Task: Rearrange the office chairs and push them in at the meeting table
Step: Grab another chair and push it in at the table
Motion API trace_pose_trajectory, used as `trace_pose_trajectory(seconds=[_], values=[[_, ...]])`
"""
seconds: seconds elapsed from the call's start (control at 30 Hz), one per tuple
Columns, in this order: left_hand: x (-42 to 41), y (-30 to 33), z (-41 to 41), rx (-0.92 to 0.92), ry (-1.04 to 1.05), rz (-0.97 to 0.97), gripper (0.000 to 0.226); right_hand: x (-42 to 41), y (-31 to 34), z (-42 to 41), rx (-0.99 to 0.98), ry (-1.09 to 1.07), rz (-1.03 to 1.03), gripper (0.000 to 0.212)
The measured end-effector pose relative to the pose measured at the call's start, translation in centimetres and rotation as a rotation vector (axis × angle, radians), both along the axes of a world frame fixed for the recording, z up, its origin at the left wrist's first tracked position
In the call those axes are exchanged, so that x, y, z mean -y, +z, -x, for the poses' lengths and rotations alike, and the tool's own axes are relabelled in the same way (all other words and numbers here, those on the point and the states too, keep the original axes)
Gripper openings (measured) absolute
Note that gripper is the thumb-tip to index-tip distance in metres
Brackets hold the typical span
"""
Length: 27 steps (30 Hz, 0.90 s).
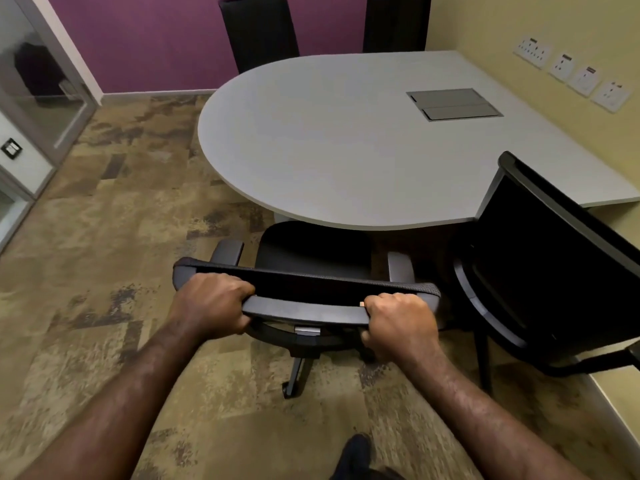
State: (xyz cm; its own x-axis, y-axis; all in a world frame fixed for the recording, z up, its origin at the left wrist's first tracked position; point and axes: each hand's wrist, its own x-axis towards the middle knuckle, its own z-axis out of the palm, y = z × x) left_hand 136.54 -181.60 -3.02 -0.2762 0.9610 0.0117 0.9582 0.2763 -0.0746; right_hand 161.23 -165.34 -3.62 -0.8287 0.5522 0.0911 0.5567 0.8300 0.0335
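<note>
Office meeting room: table (346,150), chairs (259,32).

The floor (114,209) is covered with mottled brown and tan carpet. On it stands a pale grey surface (329,143) with a rounded end, into whose top a grey hatch (454,104) is set flush. A wheeled office chair (311,251) is stood on the carpet at the rounded edge, its seat partly under it. A second black chair (554,271) is placed just beside it, to the right. Two more black chairs (259,29) are seen at the far side.
</note>
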Motion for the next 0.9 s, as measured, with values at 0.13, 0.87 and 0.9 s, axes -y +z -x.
trace_pose_trajectory(seconds=[0.13, 0.87, 0.9], values=[[-2.4, -0.2, 1.2, -0.009, -0.023, 0.000, 0.021, -1.8, 0.0, 0.8, 0.012, -0.034, -0.006, 0.022], [-16.1, -0.4, 8.6, -0.001, -0.066, 0.025, 0.011, -12.9, 0.3, 7.0, 0.068, -0.111, -0.024, 0.016], [-16.6, -0.2, 8.9, 0.006, -0.073, 0.026, 0.012, -13.3, 0.5, 7.3, 0.082, -0.119, -0.031, 0.015]])
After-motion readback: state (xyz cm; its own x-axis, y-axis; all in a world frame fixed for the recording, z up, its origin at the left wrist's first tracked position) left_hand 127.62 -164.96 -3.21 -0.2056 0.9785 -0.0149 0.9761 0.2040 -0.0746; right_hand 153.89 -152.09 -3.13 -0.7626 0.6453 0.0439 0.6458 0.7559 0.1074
